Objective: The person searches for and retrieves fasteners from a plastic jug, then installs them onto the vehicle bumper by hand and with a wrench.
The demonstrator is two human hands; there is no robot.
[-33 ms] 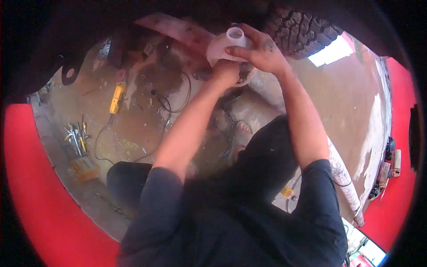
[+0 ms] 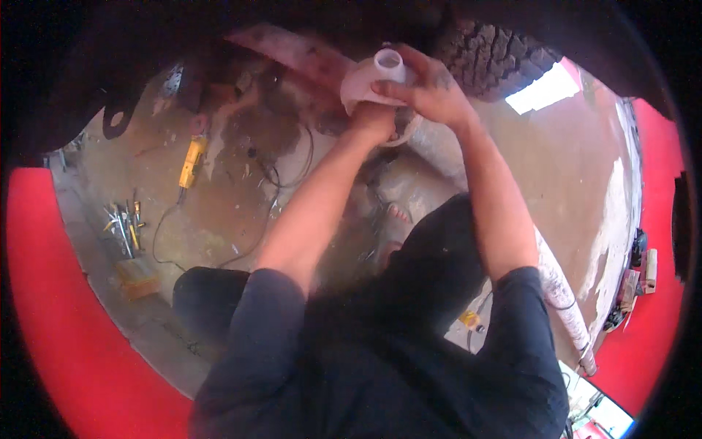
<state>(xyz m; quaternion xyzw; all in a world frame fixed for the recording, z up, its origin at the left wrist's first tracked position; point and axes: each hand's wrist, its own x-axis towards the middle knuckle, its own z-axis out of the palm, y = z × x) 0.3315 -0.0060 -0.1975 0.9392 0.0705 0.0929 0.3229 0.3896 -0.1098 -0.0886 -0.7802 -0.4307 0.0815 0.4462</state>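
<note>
My right hand (image 2: 431,91) grips a white, translucent plastic piece (image 2: 360,79) with a short open neck on top, its thumb across the front. My left hand (image 2: 373,121) is curled just beneath that piece; what it holds is hidden. A pale round rim (image 2: 402,137) shows behind the left hand, below the plastic piece. A long, worn reddish metal bar (image 2: 285,51) runs behind both, under a dark vehicle body, and a knobby tyre (image 2: 497,51) hangs to the right.
On the wet, stained floor (image 2: 223,197) lie a yellow power tool (image 2: 192,159) with its cord, a bundle of hand tools (image 2: 126,227) on a box (image 2: 137,276), and another yellow tool (image 2: 472,322). A long white pole (image 2: 559,289) slants at right. Red surfaces (image 2: 40,263) edge both sides.
The white plastic piece and both hands sit very slightly lower in the picture. My grip looks the same.
</note>
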